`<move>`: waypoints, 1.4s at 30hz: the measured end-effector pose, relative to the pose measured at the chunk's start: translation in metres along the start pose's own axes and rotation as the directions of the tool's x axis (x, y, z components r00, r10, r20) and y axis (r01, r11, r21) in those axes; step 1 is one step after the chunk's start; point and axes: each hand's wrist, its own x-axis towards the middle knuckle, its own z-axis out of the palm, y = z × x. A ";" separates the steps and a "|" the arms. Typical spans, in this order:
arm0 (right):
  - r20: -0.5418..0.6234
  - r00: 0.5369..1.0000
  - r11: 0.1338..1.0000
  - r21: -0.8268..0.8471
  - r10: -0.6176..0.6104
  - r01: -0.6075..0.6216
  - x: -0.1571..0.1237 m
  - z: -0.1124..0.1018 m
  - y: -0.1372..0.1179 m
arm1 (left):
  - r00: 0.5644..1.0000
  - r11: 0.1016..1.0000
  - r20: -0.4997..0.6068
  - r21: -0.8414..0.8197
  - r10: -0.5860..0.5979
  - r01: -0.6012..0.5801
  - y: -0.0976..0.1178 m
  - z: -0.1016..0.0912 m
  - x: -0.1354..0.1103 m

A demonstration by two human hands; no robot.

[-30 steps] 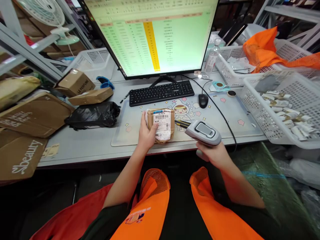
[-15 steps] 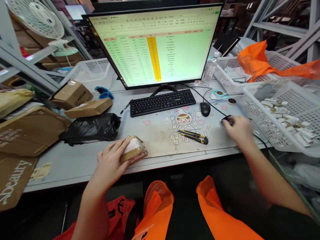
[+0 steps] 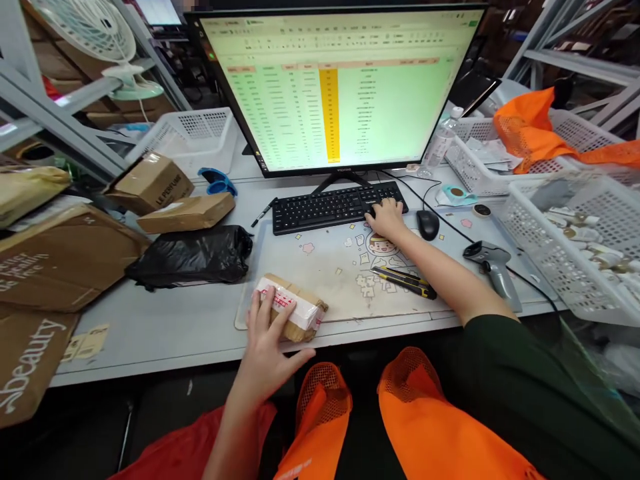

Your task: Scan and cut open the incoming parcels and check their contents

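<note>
One wide-splayed left hand (image 3: 265,353) on one brown parcel (image 3: 304,310), one loosely spread right hand (image 3: 388,219) over one keyboard (image 3: 320,211).

Text on monitor (image 3: 400,107) too small for us to read. Our left hand (image 3: 265,357) hides part of parcel (image 3: 306,309); our right hand (image 3: 388,219), some of keyboard (image 3: 320,210). Top edge crops fan (image 3: 95,30).

Our table (image 3: 165,330) is pale grey, pretty crowded tbh. We've got a patterned mat (image 3: 323,263) near the front, with a black keyboard (image 3: 320,211) at its back edge, then a mouse (image 3: 428,225), yellow-and-black cutter (image 3: 404,281) and grey scanner (image 3: 495,263) on it. Taped parcel (image 3: 305,313) sits at our front-left corner of the mat, black plastic package (image 3: 193,259) further left, monitor (image 3: 395,107) behind.
</note>
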 end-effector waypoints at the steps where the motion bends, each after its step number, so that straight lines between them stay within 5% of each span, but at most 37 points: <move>1: 0.011 1.000 1.000 -0.014 0.012 -0.012 0.000 -0.004 -0.001 | 0.997 1.000 -0.077 0.007 -0.001 0.002 0.001 0.006 0.003; 4: 0.053 0.999 1.000 -0.003 0.013 -0.013 -0.027 -0.019 0.003 | 0.967 0.999 -0.255 0.034 0.020 -0.011 0.006 0.024 0.014; 9: 0.219 0.969 0.993 0.033 -0.117 0.113 -0.148 -0.030 0.037 | 0.937 0.997 -0.343 0.056 0.062 -0.045 0.021 0.046 0.029; 14: 0.077 0.984 0.986 0.074 -0.158 0.152 -0.221 -0.020 0.064 | 0.923 0.993 -0.367 0.020 0.119 -0.121 0.042 0.071 0.040; 17: -0.007 0.989 0.980 0.135 -0.148 0.148 -0.235 -0.027 0.061 | 0.933 0.995 -0.348 0.009 0.092 -0.095 0.048 0.076 0.044; 19: -0.050 0.959 0.940 0.190 -0.280 0.284 -0.244 -0.039 0.047 | 0.938 0.997 -0.338 0.008 0.074 -0.076 0.049 0.075 0.043; 22: -0.073 0.821 0.801 0.189 -0.566 0.569 -0.257 -0.057 0.017 | 0.938 0.997 -0.339 0.021 0.075 -0.072 0.046 0.074 0.041; 25: -0.039 0.728 0.721 0.111 -0.684 0.684 -0.260 -0.064 -0.010 | 0.944 0.997 -0.319 0.033 0.081 -0.074 0.041 0.075 0.040; 36: -0.048 0.695 0.697 -0.036 -0.717 0.717 -0.246 -0.078 -0.023 | 0.954 0.997 -0.289 0.042 0.078 -0.069 0.039 0.077 0.039; 42: -0.053 0.631 0.633 -0.082 -0.774 0.770 -0.240 -0.085 -0.032 | 0.957 0.997 -0.281 0.014 0.073 -0.072 0.038 0.078 0.039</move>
